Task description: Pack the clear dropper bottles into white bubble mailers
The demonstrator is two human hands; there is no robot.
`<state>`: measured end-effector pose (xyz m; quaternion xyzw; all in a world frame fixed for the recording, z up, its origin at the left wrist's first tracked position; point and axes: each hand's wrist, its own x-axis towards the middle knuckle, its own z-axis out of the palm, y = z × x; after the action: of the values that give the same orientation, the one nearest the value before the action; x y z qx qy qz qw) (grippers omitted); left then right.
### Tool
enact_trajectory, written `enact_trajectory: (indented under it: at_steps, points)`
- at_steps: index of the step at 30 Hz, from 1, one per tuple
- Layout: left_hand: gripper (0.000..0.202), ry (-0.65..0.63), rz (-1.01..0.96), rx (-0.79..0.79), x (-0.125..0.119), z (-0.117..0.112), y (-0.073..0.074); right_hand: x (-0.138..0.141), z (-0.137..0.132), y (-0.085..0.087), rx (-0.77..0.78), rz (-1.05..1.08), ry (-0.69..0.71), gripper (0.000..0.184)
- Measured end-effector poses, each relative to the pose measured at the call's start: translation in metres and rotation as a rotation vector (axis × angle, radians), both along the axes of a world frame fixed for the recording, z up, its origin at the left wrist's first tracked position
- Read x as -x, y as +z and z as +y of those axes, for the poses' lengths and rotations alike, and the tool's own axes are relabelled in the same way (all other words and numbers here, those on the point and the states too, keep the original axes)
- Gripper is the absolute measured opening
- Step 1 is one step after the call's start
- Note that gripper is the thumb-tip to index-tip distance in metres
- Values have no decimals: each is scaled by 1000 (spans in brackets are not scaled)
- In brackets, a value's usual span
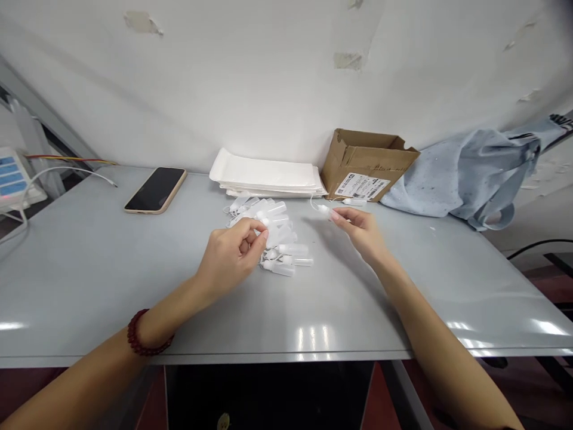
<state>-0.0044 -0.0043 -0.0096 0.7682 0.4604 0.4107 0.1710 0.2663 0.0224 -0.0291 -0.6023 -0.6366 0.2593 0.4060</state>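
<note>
A pile of small translucent white plastic bottles point(286, 249) with thin looped cords lies on the grey table. My left hand point(233, 254), wearing a dark red bead bracelet point(139, 334), is over the pile's left side. Its thumb and forefinger are pinched together right by a bottle cap; whatever they hold is hidden. To the right of the pile, my right hand point(360, 230) pinches a single small plastic bottle point(324, 209) by its end, a little above the table. That bottle's white cord curls up at its left.
Behind the pile lies a stack of white padded envelopes point(268, 173). An open cardboard box point(369, 164) stands to their right, with another bottle point(355, 202) in front. A phone point(156, 190) lies left, near a white cable point(67, 169). Light blue cloth point(447, 173) rests at right.
</note>
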Motion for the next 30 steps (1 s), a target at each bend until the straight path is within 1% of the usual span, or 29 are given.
enact_trajectory:
  at_steps: [2,4,6,8,11,18,22,26,30]
  points:
    - [11,-6,-35,77,0,0,2,7,-10,8,37,227,132,31]
    - [19,-5,-56,151,1,1,4,13,-18,14,78,359,250,25]
    - [28,-19,-71,215,1,1,6,18,-24,18,107,431,335,22]
    - [32,-50,-96,283,1,1,8,22,-27,19,126,454,374,22]
    - [31,-90,-149,341,1,0,9,28,-30,20,145,441,386,24]
    - [24,-179,-213,356,-1,-1,10,37,-32,21,193,383,397,28]
    - [21,-181,-191,395,0,-1,12,39,-32,21,190,375,386,29]
    - [16,-193,-165,389,0,-1,13,38,-32,21,187,372,373,31]
    - [17,-172,-177,425,-2,0,11,37,-33,21,184,376,374,31]
